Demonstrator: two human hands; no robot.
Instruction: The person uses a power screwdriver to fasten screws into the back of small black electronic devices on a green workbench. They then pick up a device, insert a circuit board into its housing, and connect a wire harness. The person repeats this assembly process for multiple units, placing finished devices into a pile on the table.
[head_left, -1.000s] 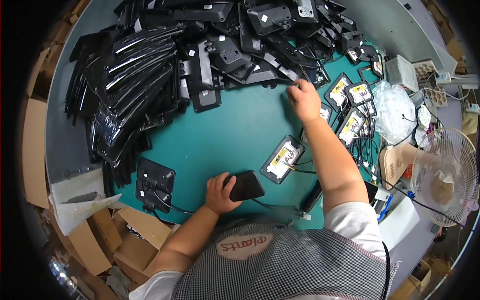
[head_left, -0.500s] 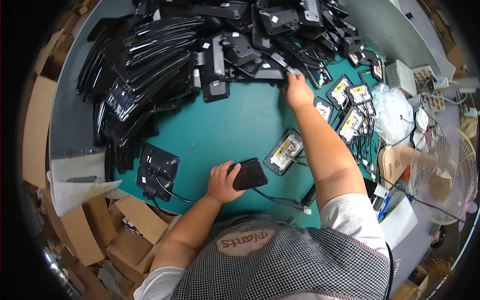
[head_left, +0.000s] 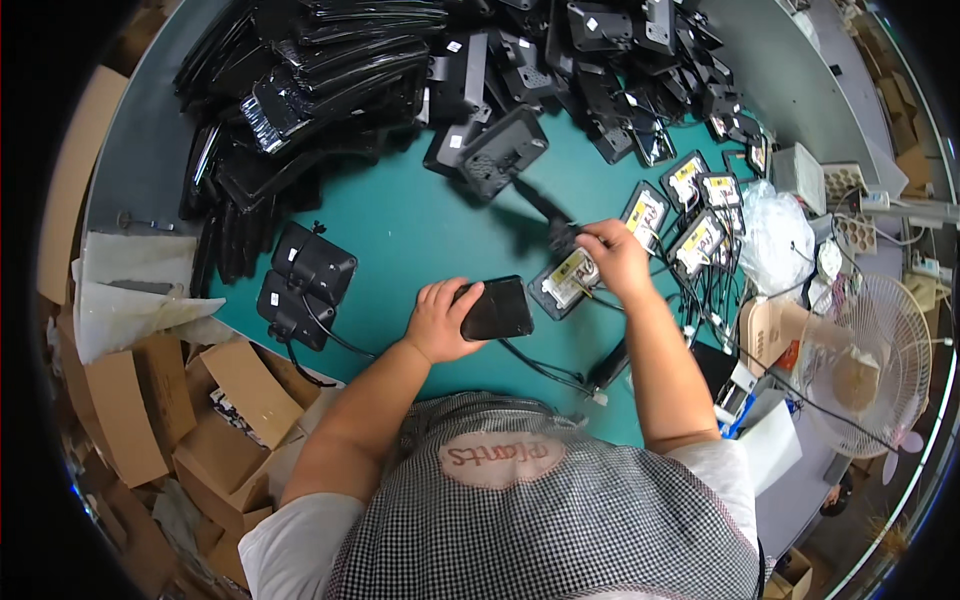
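Left hand [head_left: 440,322] grips black rectangular plastic unit [head_left: 500,308]; right hand [head_left: 619,262], apart, clamps black stemmed plastic housing [head_left: 503,152].
Beside right: rectangular yellow-white label [head_left: 568,280], handwritten.

Green tabletop [head_left: 385,225] under black, seemingly plastic casings [head_left: 375,100]

The left hand [head_left: 437,322] holds a black rectangular case [head_left: 498,308] with rounded corners, its dark, smooth face turned up. The thumb lies along its near left part, and the case juts out to the right of the fingers. The right hand [head_left: 615,258] grips the near end of a black bracket [head_left: 503,152]: a dark, slightly blurred stem slants away to the left of that hand, ending in a tilted, rounded rectangular plate with a perforated patch, well beyond both hands.
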